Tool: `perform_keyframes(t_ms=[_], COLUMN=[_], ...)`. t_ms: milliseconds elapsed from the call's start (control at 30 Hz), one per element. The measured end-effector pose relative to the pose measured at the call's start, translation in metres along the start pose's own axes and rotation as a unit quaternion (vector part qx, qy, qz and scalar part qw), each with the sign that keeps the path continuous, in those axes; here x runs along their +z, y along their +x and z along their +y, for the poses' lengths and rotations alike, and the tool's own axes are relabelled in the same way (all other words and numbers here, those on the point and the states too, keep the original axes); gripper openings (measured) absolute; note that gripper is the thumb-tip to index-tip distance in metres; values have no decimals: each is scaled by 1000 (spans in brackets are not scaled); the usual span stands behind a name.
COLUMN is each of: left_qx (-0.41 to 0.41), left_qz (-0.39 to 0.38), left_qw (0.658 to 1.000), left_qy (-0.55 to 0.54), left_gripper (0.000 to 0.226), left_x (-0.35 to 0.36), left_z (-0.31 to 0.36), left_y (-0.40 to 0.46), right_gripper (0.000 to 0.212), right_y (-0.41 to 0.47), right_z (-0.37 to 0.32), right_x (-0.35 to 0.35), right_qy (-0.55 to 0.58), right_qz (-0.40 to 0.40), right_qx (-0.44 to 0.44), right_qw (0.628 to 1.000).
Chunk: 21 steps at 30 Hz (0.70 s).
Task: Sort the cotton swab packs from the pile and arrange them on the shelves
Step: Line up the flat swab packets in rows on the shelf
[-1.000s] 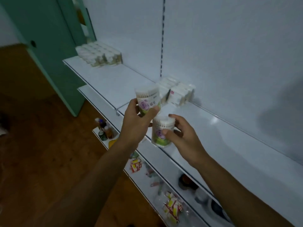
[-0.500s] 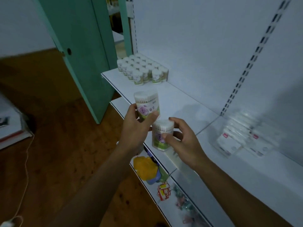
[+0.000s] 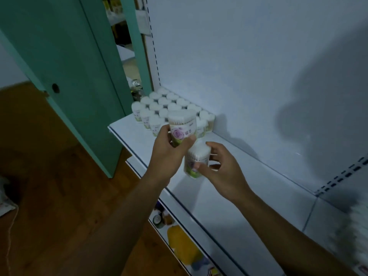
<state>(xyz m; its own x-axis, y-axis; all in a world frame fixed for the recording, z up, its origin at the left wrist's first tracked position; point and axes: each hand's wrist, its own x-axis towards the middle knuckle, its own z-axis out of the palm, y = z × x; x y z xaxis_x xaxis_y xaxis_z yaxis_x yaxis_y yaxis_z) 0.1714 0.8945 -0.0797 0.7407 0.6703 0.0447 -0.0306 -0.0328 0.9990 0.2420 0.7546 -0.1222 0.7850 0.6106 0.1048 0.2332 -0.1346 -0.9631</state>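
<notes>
My left hand (image 3: 169, 154) grips an upright round cotton swab pack (image 3: 182, 127) with a purple flower label, held above the white shelf (image 3: 229, 188). My right hand (image 3: 221, 172) holds a second, similar swab pack (image 3: 196, 159) just below and to the right of the first, slightly tilted. Behind them, at the shelf's left end, stands a tight group of several identical swab packs (image 3: 159, 108) in rows against the back panel.
A green door panel (image 3: 65, 62) stands left of the shelf over a wooden floor (image 3: 49, 176). A lower shelf holds a yellow object (image 3: 182, 247) and small bottles (image 3: 161, 218). Blurred white packs (image 3: 356, 232) sit at the far right.
The view has swung left along the shelf. The group of round swab packs is now much closer, directly behind my hands. Both hands still hold their packs, now over the shelf's left end.
</notes>
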Motion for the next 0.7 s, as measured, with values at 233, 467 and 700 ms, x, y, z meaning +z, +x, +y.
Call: perform_keyframes(t_ms=[233,467,700], left_qx=[6,38,29], left_qz=[-115,-194,-255], left_qw=[993,980,967], left_qy=[-3,-2,9], left_gripper=[37,39,44], left_x=[-7,-21,-32], left_z=[-8,-2,-8], left_y=[99,180,207], right_gripper=[52,53,61], right_y=[66,95,106], right_z=[5,21,38], right_x=[33,68,95], right_qy=[-36,-123,-179], right_qz=[104,211,262], right_qx=[18,69,105], right_qw=[994,967,942])
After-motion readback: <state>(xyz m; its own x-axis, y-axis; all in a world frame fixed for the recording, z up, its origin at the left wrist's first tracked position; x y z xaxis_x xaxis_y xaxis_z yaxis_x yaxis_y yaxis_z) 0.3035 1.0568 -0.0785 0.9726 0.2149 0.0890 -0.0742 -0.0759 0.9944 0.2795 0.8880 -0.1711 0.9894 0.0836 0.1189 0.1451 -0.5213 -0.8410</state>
